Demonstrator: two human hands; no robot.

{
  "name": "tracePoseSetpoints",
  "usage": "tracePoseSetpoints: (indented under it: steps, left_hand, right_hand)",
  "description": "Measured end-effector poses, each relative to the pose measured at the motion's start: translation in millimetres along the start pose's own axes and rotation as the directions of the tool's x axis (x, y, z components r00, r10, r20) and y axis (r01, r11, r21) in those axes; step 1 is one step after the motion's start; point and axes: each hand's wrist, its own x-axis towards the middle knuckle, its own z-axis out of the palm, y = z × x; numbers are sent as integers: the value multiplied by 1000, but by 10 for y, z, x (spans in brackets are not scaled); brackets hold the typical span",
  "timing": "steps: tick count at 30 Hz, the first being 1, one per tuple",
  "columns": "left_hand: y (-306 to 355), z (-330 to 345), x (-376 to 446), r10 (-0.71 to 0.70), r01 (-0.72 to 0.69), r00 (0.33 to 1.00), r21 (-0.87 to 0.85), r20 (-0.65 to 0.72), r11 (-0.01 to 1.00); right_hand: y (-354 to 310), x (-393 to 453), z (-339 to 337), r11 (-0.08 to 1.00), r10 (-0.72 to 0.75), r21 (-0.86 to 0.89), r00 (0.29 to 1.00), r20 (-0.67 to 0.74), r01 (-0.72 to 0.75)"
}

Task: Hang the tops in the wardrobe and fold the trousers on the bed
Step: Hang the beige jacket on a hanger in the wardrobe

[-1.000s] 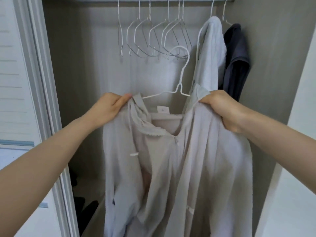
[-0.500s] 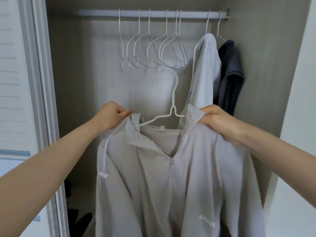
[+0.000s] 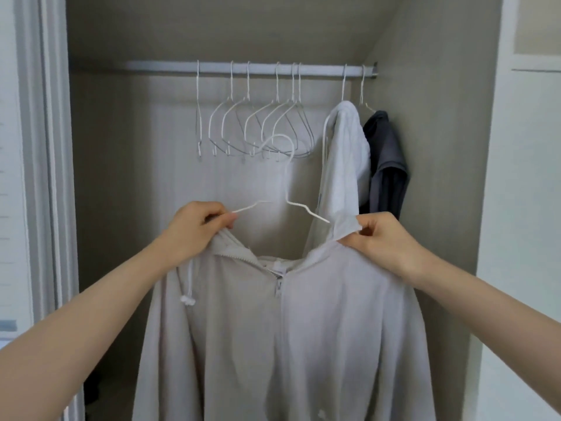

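Observation:
A pale beige zip hoodie [image 3: 303, 329] hangs in front of me on a white wire hanger [image 3: 288, 189], below the wardrobe rail [image 3: 170, 65]. My left hand [image 3: 197, 229] pinches the hoodie's left shoulder together with the hanger's left arm. My right hand [image 3: 382, 235] pinches the right shoulder and collar edge. The hanger's hook points up, below the rail and apart from it. The zip is closed from the chest down and a drawstring dangles at the left.
Several empty white wire hangers [image 3: 258, 126] hang along the rail. A white top [image 3: 343, 165] and a dark grey top [image 3: 387, 165] hang at the rail's right end. The wardrobe's door frame [image 3: 45, 177] stands left and a white wall [image 3: 522, 208] right.
The hoodie has spread wider between my hands and hangs straighter. My view has tilted up, so the rail and the wardrobe top show in full.

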Motion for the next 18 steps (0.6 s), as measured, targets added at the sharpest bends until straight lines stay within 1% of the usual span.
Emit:
tracePoseSetpoints:
  steps: [1, 3, 6, 8, 11, 13, 15, 16, 18]
  left_hand:
    - [-65, -44, -1, -11, 11, 1000, -18, -20, 1000]
    - [-158, -69, 24, -5, 3, 998, -39, -62, 999]
    - [-205, 4, 119, 6, -9, 997, -49, -76, 999]
    - [-226, 86, 221, -11, 7, 997, -57, -74, 998]
    - [-191, 214, 391, -39, 36, 998, -48, -47, 998]
    - [-140, 291, 528, -44, 43, 999, -78, -12, 996]
    - [-58, 364, 654, -31, 33, 999, -112, 25, 993]
    - [5, 400, 706, -25, 31, 999, -154, 41, 988]
    - [157, 472, 739, -30, 52, 997, -300, 77, 953]
  right_hand:
    - [16, -27, -53, 1000, 5, -24, 1000, 22, -4]
    - [41, -75, -147, 999, 46, -12, 992, 114, -45]
    - [-24, -122, -191, 980, 103, 140, 958, 266, -145]
    - [-140, -128, -184, 945, 146, 241, 945, 291, -220]
    - [-309, -114, -209, 914, 198, 305, 951, 239, -267]
    - [-448, -146, -245, 903, 238, 319, 953, 187, -288]
    - [-603, -195, -302, 897, 268, 335, 958, 105, -288]
    - [-675, -210, -339, 897, 280, 343, 959, 42, -277]
    - [-783, -215, -399, 899, 300, 355, 951, -74, -256]
